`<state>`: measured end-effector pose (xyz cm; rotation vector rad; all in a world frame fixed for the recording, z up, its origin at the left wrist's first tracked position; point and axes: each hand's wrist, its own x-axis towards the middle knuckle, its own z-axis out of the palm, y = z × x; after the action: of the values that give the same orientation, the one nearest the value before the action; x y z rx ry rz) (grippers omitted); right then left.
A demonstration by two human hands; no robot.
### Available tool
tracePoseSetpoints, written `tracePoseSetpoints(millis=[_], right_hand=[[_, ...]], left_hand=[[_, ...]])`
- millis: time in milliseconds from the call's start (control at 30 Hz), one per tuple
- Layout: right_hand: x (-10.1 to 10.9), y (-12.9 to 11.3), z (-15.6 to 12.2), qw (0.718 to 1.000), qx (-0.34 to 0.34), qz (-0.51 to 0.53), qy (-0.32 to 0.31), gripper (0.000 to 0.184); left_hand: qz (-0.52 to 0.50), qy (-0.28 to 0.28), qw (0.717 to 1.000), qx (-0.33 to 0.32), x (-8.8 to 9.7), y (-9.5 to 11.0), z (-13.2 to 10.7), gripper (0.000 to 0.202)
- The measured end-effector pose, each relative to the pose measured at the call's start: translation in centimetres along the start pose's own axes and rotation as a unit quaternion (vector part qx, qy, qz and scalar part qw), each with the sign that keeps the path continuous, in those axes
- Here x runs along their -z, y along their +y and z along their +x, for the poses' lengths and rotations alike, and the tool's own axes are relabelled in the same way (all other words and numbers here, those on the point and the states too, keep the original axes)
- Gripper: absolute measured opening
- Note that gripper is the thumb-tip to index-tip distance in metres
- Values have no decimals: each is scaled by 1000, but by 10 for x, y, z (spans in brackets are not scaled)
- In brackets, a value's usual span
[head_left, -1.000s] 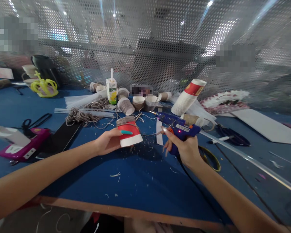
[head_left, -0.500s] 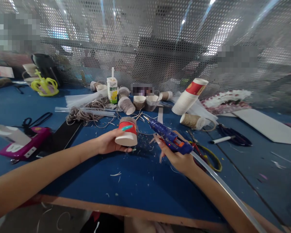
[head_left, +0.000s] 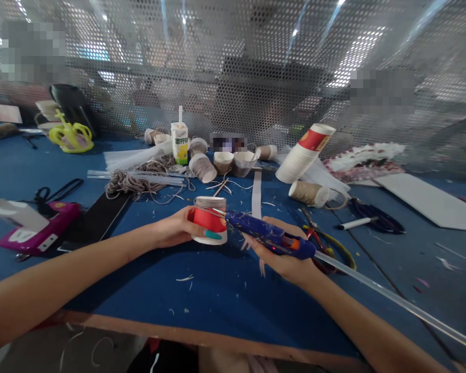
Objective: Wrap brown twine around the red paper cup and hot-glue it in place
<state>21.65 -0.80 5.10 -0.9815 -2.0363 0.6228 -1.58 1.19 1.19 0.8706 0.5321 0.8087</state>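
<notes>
A red and white paper cup is gripped in my left hand, with the thumb across its front. Grey-brown cord wraps the cup's upper end. My right hand is closed round a blue glue gun, whose metal nozzle meets the cup's right side by the cord. I cannot tell whether the tip actually touches. From the gun's back a long clear glue stick runs down to the right. Scissors with red and yellow handles lie beside my right wrist.
Behind the hands stand several cord-wrapped cups, a drink carton and a tilted stack of paper cups. Loose cord and a magenta power strip lie left. A white board is on the right.
My left hand has turned the cup more upright and shifted it slightly right. The glue gun has come down and left, so its nozzle is now at the cup.
</notes>
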Motion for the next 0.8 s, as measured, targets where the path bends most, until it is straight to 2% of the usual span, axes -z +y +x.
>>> tracePoseSetpoints(millis=[133,267,800], right_hand=[[1,7,2,1000,-8,-10,-16,15],[1,10,4,999,-2,-11,-35,15],[0,5,1,998,-13,-46,-47,16]], left_hand=[[10,-9,1000,-3,0,-1,0,49],[14,0,1000,-12,0,-1,0,60],[52,-10,998,-27,0,-6,-1,59]])
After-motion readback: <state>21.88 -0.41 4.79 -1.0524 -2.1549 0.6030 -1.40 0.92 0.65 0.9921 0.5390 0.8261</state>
